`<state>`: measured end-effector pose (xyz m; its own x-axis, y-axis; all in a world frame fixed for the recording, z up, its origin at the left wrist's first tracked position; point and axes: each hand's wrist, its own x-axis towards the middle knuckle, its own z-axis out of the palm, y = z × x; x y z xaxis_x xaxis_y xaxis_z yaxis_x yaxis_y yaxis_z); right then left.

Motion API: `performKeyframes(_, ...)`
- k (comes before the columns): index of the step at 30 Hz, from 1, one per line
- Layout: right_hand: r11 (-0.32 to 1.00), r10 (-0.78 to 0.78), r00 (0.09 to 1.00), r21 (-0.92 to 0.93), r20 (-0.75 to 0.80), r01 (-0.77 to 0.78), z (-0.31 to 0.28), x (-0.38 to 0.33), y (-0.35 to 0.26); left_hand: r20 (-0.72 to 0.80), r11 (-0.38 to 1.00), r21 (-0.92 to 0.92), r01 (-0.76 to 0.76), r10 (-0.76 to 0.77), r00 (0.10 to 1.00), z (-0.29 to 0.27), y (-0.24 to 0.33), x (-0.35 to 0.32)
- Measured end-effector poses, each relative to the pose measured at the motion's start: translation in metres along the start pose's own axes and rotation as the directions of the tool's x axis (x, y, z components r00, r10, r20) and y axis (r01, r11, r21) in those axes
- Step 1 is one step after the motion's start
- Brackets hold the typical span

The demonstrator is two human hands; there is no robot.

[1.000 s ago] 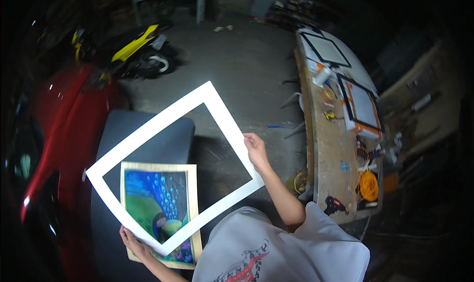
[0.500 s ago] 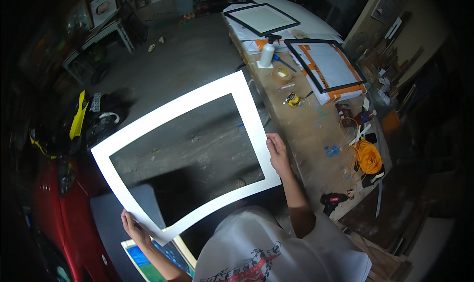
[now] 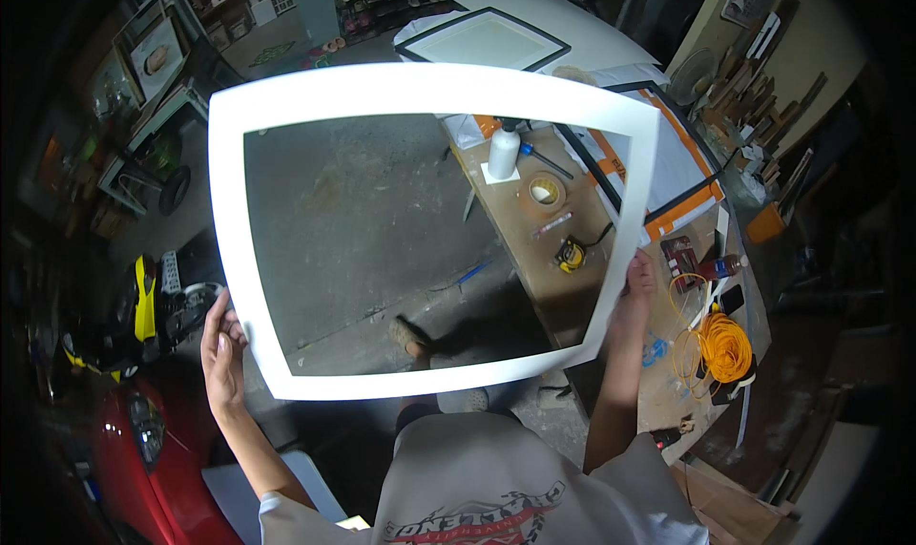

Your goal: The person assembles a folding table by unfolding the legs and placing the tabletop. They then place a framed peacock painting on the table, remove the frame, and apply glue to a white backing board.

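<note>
A large white picture mat (image 3: 429, 89) with a rectangular opening is held up in front of me, roughly level across the view. My left hand (image 3: 223, 354) grips its left edge near the lower corner, fingers curled at the border. At the right edge, my right hand (image 3: 637, 287) closes on the mat, partly hidden behind it. Through the opening show the floor, my foot and part of the workbench (image 3: 544, 287). On the bench are a white spray bottle (image 3: 504, 154), a roll of tape (image 3: 546, 192) and a yellow tape measure (image 3: 570, 255).
Black frames lie on the bench, one farther back (image 3: 485, 37) and one nearer (image 3: 682, 206). A coil of orange cord (image 3: 725, 348) sits at the bench's right side. To the left stand a red vehicle (image 3: 143, 459) and a black-and-yellow motorbike (image 3: 143, 302). Framed pictures (image 3: 157, 58) lean farther back.
The mat has risen and turned from a tilted position to nearly level, moving right across the bench. Both hands have moved up with it. My body has turned toward the bench.
</note>
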<state>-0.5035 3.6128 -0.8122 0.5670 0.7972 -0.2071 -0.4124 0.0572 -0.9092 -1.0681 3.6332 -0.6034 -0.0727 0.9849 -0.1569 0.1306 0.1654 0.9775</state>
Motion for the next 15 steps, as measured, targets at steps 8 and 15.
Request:
performKeyframes(8,0.989,-0.134,0.952,0.019,-0.275,0.144,0.101,0.144,0.003,0.200,0.995,-0.104,-0.002,0.023,0.979,0.038,-0.037,0.322)
performKeyframes(15,0.955,-0.292,0.860,-0.072,-0.418,0.289,0.176,0.235,-0.006,0.315,0.985,-0.158,0.066,-0.013,0.949,0.117,-0.057,0.546)
